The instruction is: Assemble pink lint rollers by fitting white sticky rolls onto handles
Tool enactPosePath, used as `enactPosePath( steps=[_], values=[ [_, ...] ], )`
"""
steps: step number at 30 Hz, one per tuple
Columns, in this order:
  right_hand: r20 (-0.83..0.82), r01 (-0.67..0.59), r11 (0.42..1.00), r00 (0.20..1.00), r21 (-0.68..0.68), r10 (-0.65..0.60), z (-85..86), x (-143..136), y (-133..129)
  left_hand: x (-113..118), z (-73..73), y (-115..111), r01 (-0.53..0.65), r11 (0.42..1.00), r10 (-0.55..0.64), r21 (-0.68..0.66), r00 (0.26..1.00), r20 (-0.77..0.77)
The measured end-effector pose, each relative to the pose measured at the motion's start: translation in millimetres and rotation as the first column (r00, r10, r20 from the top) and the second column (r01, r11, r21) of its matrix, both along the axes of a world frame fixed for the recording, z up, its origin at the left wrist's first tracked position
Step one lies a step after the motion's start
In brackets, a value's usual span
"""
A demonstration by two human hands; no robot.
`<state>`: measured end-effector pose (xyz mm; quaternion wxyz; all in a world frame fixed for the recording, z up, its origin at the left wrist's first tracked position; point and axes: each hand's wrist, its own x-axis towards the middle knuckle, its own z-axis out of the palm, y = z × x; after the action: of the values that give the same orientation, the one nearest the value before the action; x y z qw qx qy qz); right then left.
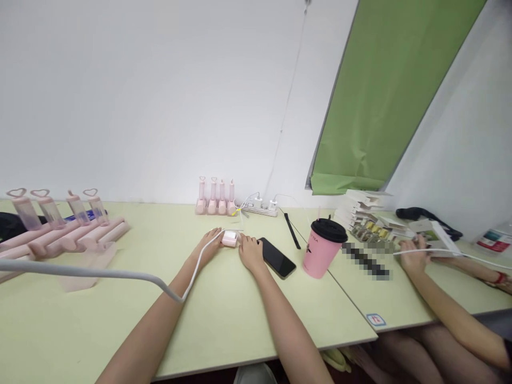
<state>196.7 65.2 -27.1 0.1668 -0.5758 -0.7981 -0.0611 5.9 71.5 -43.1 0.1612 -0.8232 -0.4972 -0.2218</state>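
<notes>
A small pink-and-white block (229, 239) is on the pale yellow-green table (200, 341), between my two hands. My left hand (210, 249) closes on its left side, partly crossed by a white cable (199, 261). At the block's right side, my right hand (251, 253) has its fingers curled against it. The fingertips are small and partly hidden, and the block's exact kind does not show. A black phone (277, 258) lies just right of my right hand.
Pink upright devices (216, 198) stand by the wall near a white power strip (260, 210). Pink tubular parts (80, 234) lie left. A pink cup (321, 250) with a black lid stands right. Beyond it, a co-worker's hand (414, 256) is near stacked white boxes (356, 208).
</notes>
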Motion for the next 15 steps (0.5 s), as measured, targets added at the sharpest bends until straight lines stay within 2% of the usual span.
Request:
enactPosePath(
  steps=[2,4,10,15],
  values=[
    [-0.019,-0.007,1.0,1.0,0.012,0.007,-2.3,1.6,2.7,4.1,0.7,2.2,0.098,0.995,-0.096,0.032,0.994,-0.057],
    [-0.032,-0.013,1.0,0.999,0.019,0.014,-4.1,2.4,4.9,7.2,3.0,0.6,0.14,0.99,-0.139,0.005,0.984,-0.109],
    [-0.064,0.011,1.0,0.998,0.012,-0.01,-6.2,2.2,8.6,14.8,19.1,-9.5,-0.035,0.992,0.029,-0.122,0.998,-0.049],
    [-0.104,-0.017,0.999,0.994,0.038,0.02,-7.7,8.2,11.6,18.9,17.7,-11.1,-0.163,0.986,0.162,-0.034,0.986,-0.026]
  ],
)
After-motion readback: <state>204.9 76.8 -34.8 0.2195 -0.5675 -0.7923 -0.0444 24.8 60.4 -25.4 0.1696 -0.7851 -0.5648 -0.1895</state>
